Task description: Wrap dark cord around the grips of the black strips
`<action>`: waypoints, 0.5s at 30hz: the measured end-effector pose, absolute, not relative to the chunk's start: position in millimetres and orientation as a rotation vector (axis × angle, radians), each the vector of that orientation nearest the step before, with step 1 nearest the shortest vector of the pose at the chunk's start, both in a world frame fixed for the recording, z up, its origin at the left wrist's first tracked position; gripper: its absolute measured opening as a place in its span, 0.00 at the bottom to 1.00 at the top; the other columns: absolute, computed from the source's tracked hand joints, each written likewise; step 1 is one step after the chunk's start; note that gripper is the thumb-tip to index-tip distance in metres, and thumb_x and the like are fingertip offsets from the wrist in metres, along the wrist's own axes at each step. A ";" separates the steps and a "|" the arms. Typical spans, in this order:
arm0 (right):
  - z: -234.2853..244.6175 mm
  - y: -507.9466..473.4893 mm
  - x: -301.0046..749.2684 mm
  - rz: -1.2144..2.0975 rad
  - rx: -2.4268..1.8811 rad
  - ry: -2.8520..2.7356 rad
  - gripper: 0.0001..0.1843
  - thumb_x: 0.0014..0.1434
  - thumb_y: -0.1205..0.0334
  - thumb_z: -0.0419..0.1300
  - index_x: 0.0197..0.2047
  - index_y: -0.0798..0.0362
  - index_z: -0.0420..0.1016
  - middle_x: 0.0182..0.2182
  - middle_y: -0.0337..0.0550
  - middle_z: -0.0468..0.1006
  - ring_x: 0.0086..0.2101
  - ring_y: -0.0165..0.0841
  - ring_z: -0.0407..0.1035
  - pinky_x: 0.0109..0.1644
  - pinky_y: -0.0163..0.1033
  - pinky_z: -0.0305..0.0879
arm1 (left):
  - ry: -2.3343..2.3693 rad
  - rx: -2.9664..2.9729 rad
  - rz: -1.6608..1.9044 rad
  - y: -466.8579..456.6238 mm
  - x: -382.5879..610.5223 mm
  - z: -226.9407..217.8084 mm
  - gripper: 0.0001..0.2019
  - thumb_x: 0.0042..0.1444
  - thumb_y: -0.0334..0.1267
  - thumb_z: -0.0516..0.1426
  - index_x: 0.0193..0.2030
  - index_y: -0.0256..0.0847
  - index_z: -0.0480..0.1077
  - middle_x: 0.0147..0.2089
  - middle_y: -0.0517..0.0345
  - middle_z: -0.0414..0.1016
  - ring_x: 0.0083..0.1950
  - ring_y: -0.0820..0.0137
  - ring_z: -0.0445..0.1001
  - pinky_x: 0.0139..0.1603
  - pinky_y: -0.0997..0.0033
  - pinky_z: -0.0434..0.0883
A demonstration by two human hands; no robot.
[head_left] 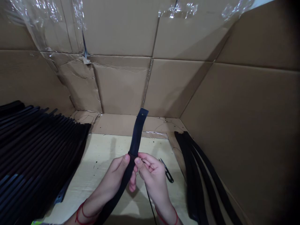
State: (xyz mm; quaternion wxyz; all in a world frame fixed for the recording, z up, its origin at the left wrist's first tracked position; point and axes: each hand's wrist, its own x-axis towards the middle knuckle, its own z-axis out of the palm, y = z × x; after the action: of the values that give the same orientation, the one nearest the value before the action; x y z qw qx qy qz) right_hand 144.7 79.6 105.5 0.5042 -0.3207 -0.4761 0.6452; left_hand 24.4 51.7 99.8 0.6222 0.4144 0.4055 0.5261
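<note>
Both my hands hold a dark flat strap (138, 132) upright over the middle of the work surface. Its far end is smooth with a small hole, and a black fabric sleeve (125, 179) covers the nearer length. My left hand (117, 170) grips the sleeve's edge from the left, thumb on top. From the right, my right hand (152, 170) pinches the same edge between thumb and fingers. A thin black cord (150, 198) hangs below my right hand. Small black thread snips (167, 172) lie just beyond that hand. Any needle in my fingers is too small to make out.
Many dark straps (42, 156) lie in a row at the left. Several black fabric-covered strips (199, 175) lie at the right. Tall cardboard walls (122, 84) enclose the back and sides of the pale work board (100, 162), with clear tape along their top.
</note>
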 end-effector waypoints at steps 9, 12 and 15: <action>98.9 90.4 152.6 1.807 -0.654 -1.159 0.19 0.49 0.53 0.72 0.39 0.58 0.82 0.17 0.36 0.71 0.16 0.19 0.47 0.18 0.28 0.38 | 0.475 0.750 0.935 61.4 15.5 75.5 0.30 0.63 0.62 0.42 0.24 0.38 0.65 0.08 0.68 0.52 0.06 0.77 0.53 0.07 0.80 0.50; 100.8 88.6 151.1 1.659 -0.708 -1.155 0.16 0.50 0.54 0.71 0.38 0.57 0.83 0.19 0.39 0.75 0.17 0.23 0.57 0.19 0.28 0.54 | 0.546 0.823 0.893 63.2 15.1 78.8 0.32 0.62 0.64 0.38 0.27 0.38 0.65 0.11 0.66 0.56 0.09 0.77 0.55 0.11 0.79 0.55; 107.1 85.5 151.2 1.485 -0.802 -1.151 0.14 0.50 0.55 0.71 0.38 0.56 0.83 0.26 0.44 0.81 0.24 0.30 0.70 0.29 0.33 0.68 | 0.823 0.987 1.052 58.8 18.2 92.9 0.28 0.61 0.63 0.44 0.33 0.37 0.66 0.20 0.63 0.64 0.19 0.79 0.61 0.20 0.80 0.60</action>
State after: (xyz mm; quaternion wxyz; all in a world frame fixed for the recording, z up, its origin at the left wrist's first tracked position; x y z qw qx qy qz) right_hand 151.2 85.5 107.1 0.5221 -0.3350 -0.4805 0.6199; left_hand 18.2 58.8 92.9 0.6747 0.4386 0.3658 0.4674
